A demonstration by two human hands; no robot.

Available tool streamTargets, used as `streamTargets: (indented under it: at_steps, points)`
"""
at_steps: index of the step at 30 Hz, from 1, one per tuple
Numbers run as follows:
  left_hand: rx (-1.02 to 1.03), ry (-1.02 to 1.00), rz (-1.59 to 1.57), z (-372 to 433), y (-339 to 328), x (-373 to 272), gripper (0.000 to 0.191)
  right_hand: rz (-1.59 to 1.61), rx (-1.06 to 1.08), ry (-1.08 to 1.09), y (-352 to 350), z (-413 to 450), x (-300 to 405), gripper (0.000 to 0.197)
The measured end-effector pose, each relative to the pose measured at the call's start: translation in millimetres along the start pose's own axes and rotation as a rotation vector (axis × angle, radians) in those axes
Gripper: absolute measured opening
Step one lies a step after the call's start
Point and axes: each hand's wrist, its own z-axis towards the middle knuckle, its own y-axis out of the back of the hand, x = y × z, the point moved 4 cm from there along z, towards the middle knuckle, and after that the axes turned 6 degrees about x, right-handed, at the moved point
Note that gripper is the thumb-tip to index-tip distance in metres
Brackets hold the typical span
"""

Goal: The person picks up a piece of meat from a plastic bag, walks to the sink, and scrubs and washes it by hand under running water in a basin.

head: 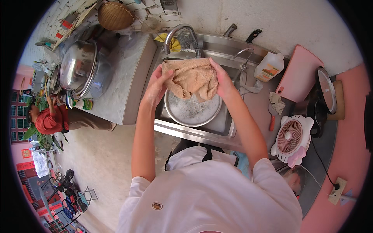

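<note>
A tan terry cloth [193, 77] is stretched between my two hands above the sink. My left hand [157, 84] grips its left edge with the thumb on top. On the right edge, my right hand [222, 78] holds it, fingers mostly behind the fabric. Below the cloth, a round metal basin [193, 113] full of sudsy water stands in the stainless steel sink [230, 125]. The curved faucet [182, 26] rises just behind the cloth. A yellow cloth [172, 43] and a steel wool scourer [185, 40] lie behind it.
Right of the sink are a plastic jug [268, 67], a pink cutting board [301, 72], a red-handled tool [272, 122], a small fan [291, 137] and a black pot [309, 110]. Large metal bowls [78, 65] stand on the left counter [125, 78]. Farther left, a person in red [54, 119] stands.
</note>
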Motion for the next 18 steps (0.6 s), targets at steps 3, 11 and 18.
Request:
streamTargets:
  at_steps: [3,11,18]
  points:
    - [0.074,-0.122,0.113,6.7,4.7,21.7,0.037,0.014,-0.003,0.037,-15.5,4.8,7.6,0.031]
    - [-0.386,-0.197,-0.557,25.5,-24.9,68.5,0.045,-0.622,-0.240,0.331,-28.1,17.4,3.7,0.025]
    - [-0.269,-0.300,0.516,25.5,-28.8,42.7,0.037,-1.217,-0.551,0.448,-44.9,51.8,-1.4,0.018]
